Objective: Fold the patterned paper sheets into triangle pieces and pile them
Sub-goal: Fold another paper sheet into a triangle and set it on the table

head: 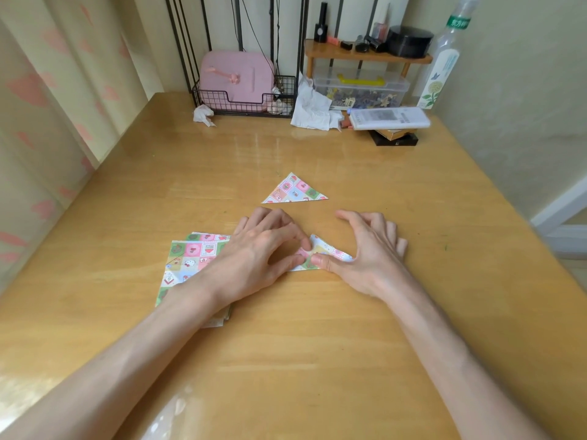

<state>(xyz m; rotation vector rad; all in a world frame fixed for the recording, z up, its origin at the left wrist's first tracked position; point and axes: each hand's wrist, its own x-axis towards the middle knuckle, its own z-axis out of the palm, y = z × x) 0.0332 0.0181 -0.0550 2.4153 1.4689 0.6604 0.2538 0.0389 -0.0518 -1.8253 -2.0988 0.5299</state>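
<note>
A folded patterned triangle [293, 190] lies flat on the wooden table [317, 328], just beyond my hands. Under them lies a second patterned paper piece [330, 250], partly folded and mostly hidden. My left hand [263, 246] presses on its left part with a curled fingertip and thumb. The thumb of my right hand [365, 249] presses along the piece's near edge while its fingers are raised and spread. A stack of unfolded patterned sheets [187, 262] lies to the left, partly under my left wrist.
Along the back wall stand a black wire basket [244, 104] holding a pink case, crumpled tissues [313, 109], a clear plastic box [362, 88], a small wooden shelf [365, 54] with cosmetics, a tall bottle [444, 58] and a white remote [389, 117]. A curtain hangs left.
</note>
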